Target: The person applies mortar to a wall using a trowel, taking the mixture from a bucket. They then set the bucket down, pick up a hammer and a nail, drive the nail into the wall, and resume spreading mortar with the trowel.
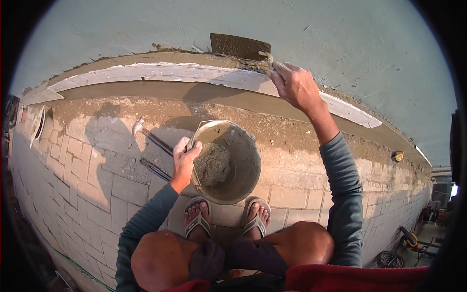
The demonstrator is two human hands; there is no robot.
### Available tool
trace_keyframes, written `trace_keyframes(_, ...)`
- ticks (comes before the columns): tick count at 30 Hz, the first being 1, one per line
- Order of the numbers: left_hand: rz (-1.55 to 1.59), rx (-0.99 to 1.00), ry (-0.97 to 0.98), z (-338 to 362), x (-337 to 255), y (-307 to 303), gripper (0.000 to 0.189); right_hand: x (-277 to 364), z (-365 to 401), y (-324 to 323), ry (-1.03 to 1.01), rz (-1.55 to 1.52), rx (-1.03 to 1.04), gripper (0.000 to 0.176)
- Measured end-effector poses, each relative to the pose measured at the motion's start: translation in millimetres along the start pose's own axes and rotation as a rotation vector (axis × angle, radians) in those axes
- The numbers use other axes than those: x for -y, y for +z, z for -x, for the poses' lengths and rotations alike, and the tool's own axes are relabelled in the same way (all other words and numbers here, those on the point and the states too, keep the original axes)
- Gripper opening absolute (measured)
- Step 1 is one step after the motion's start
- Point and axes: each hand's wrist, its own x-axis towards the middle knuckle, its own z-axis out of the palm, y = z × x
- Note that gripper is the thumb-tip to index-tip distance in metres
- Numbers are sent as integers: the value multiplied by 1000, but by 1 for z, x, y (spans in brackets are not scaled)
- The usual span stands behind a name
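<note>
My right hand [297, 87] is closed round the handle of a trowel [241, 47], whose mortar-smeared blade lies against the wall just above a ledge. Wet mortar [250, 64] is heaped along the ledge under the blade. With my left hand [184, 163] I grip the left rim of a bucket [245, 168], its thin wire handle beside my fingers. The bucket is tilted toward me, and grey mortar [213, 164] lies inside it. A long white board [194, 73] runs along the front of the ledge.
A hammer [153, 141] and a dark metal tool [154, 169] lie on the paving [131, 192] left of the bucket. My sandalled feet [198, 219] are close below it. A yellow tape measure-like object [398, 156] sits at the wall's foot on the right. A small bike [391, 259] stands lower right.
</note>
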Motion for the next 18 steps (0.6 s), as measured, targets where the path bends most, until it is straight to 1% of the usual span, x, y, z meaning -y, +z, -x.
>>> trace_keyframes(2, 5, -6, -14, 1, 1, -2, 23, 0, 5, -1, 13, -65, -79, 23)
trace_keyframes(3, 8, -1, 2, 1, 1, -3, 22, -2, 6, -2, 15, -64, -78, 23)
trace_keyframes(5, 2, 15, 15, 2, 2, -5, 22, -4, 9, -6, 34, 8, -2, 23)
trace_keyframes(6, -1, 5, 20, 3, -2, -2, 22, -5, 13, -12, 38, 10, -5, 23)
trace_keyframes(8, 0, -7, 15, 5, -3, -3, 23, -6, 28, -29, 87, -62, -140, 24)
trace_keyframes(10, 23, -13, 11, 4, -1, -5, 23, -8, 44, -46, 118, -39, -135, 25)
trace_keyframes(12, 33, -12, 5, 3, 3, -8, 22, -9, 55, -59, 230, -109, -60, 24)
trace_keyframes(13, 36, -12, -1, 3, 4, -9, 22, -10, 59, -62, 221, -115, -16, 30)
trace_keyframes(14, 32, 0, -9, 2, 5, -8, 22, -10, 61, -65, 236, -112, -13, 30)
trace_keyframes(16, 45, -12, -20, -1, 3, -6, 22, -14, 64, -67, 274, -13, 151, 29)
trace_keyframes(17, 70, -8, -38, -1, 2, -5, 22, -19, 67, -65, 280, -51, 102, 23)
trace_keyframes(18, 61, -3, -40, -1, 2, -7, 22, -25, 73, -67, 289, -55, 98, 23)
